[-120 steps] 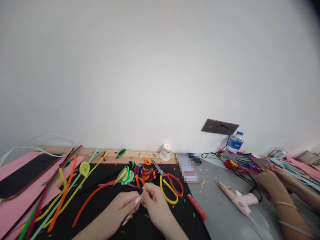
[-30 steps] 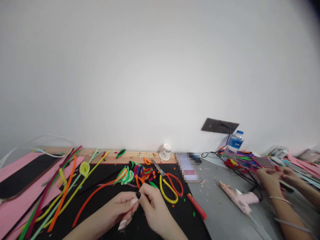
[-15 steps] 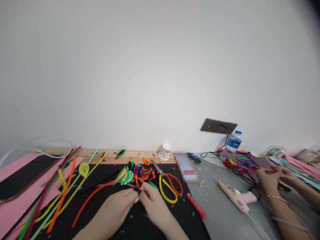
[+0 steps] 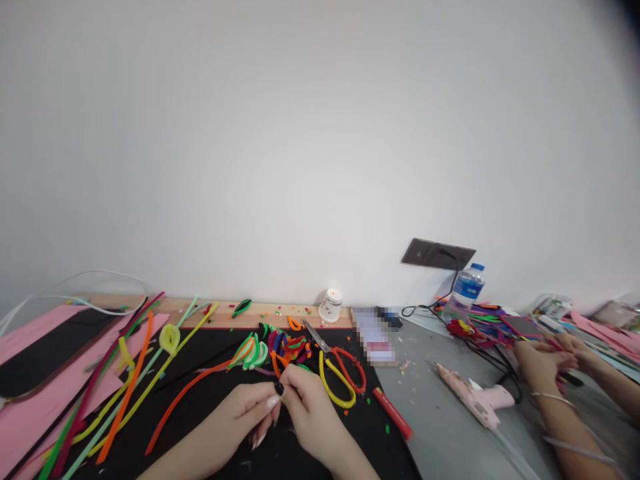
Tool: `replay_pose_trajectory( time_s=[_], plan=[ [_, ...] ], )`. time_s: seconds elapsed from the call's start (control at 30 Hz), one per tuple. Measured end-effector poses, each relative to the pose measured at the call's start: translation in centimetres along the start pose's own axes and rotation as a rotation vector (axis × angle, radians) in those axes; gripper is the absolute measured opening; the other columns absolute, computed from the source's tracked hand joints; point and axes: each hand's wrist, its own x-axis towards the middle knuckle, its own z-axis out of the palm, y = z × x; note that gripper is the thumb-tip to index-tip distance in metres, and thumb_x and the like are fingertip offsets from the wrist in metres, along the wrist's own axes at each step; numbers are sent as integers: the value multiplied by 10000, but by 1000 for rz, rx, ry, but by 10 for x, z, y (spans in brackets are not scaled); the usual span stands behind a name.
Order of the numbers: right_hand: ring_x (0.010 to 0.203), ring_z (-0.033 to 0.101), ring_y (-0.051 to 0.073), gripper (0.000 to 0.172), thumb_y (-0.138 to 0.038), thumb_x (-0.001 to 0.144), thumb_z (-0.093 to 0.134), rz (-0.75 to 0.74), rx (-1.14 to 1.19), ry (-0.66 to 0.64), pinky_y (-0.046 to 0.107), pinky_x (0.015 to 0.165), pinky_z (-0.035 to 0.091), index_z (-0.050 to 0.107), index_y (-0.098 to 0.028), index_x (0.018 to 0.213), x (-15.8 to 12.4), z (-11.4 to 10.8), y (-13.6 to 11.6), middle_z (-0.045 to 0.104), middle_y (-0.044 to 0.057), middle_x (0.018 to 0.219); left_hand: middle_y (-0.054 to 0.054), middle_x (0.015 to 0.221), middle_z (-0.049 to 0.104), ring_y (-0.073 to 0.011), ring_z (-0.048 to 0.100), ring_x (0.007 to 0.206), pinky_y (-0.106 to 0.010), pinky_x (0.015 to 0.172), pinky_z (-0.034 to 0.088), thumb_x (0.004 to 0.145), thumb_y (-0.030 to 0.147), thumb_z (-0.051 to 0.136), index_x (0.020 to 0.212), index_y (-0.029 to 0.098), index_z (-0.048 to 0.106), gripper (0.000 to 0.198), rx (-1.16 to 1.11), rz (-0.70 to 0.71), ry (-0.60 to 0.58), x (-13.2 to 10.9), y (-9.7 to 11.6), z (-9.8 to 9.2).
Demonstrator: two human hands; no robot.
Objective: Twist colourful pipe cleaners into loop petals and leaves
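Over the black mat (image 4: 235, 460), my left hand (image 4: 239, 420) and my right hand (image 4: 309, 410) meet fingertip to fingertip, both closed in a pinch. Between the fingertips shows a small black piece (image 4: 279, 388), too small to make out its kind. Just beyond lie green, white and orange pipe-cleaner loops (image 4: 255, 352) and a cluster of multicoloured pipe-cleaner pieces (image 4: 290, 345). A long orange pipe cleaner (image 4: 175, 397) curves left of my hands. Scissors (image 4: 337, 373) with a red and a yellow handle lie partly open, right of my right hand.
Long pipe cleaners (image 4: 107, 400) lie over pink sheets (image 4: 30, 433) at left. An upturned paper cup (image 4: 331, 305), a blurred phone (image 4: 375, 337), a red tube (image 4: 393, 413), a pink glue gun (image 4: 473, 397) and a bottle (image 4: 466, 290) stand or lie rightward. Another person's hands (image 4: 545, 363) work far right.
My left fingers have turned and uncurled a little, showing their nails, and the small black piece has come into sight. The other person's hands have shifted slightly.
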Motion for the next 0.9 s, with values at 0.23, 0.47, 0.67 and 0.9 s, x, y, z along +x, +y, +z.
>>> replay_pose_trajectory(
  time_s=[0.23,0.47,0.67,0.9],
  plan=[
    [633,408,111,191,-137,853,386,-113,-36,-20,210,593,311,401,-191,670,-6,-3,-9,405,-29,661,91,391,375,-60,256,350,-181,396,234,808,390,519,648,175,495,269,-654,-147,-160,-4,-6,4],
    [671,436,126,190,-169,872,355,-206,-31,-44,224,618,337,412,-194,693,-9,-4,-17,433,-5,701,102,342,320,-40,191,288,-169,337,202,808,283,528,613,165,516,228,-926,-211,-337,-9,-3,2],
    [645,435,119,183,-150,864,367,-157,-63,-18,216,604,338,436,-193,700,-8,-1,-12,443,-13,691,99,385,350,-36,216,321,-160,362,239,788,358,575,646,171,509,243,-905,-234,-264,-7,-5,3],
    [691,510,162,147,-101,832,353,142,-258,314,246,630,384,477,-181,834,5,-19,9,534,29,761,97,476,358,-34,231,362,-166,382,270,815,418,520,779,158,556,266,-719,-192,-55,2,-7,1]
  ],
)
